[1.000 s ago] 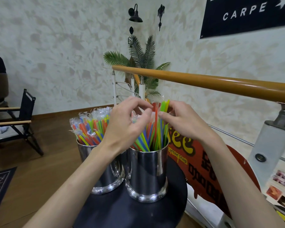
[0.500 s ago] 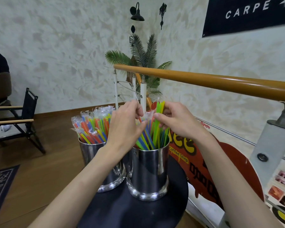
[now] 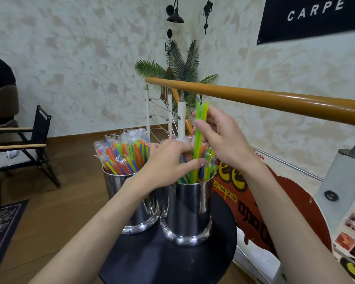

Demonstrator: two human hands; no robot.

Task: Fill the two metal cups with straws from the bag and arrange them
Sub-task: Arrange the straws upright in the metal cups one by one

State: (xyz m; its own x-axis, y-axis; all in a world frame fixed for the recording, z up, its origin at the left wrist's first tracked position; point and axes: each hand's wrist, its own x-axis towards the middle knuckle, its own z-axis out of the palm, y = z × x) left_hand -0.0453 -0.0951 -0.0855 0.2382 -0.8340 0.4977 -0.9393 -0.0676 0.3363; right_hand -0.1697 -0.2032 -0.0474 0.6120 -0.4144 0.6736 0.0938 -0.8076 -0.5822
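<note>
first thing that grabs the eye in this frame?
The bright green straws that the right hand pinches and holds raised above the right metal cup, at centre frame. Next, the left metal cup beside it, packed with wrapped multicoloured straws, both cups on a round black table. The left hand rests among the right cup's straws.

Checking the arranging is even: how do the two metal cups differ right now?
The left cup holds an untouched, fanned-out bunch of wrapped straws; the right cup's straws are being handled. The right hand lifts green straws above them while the left hand rests on the others. Both are shiny steel, upright, on the black table.
</note>
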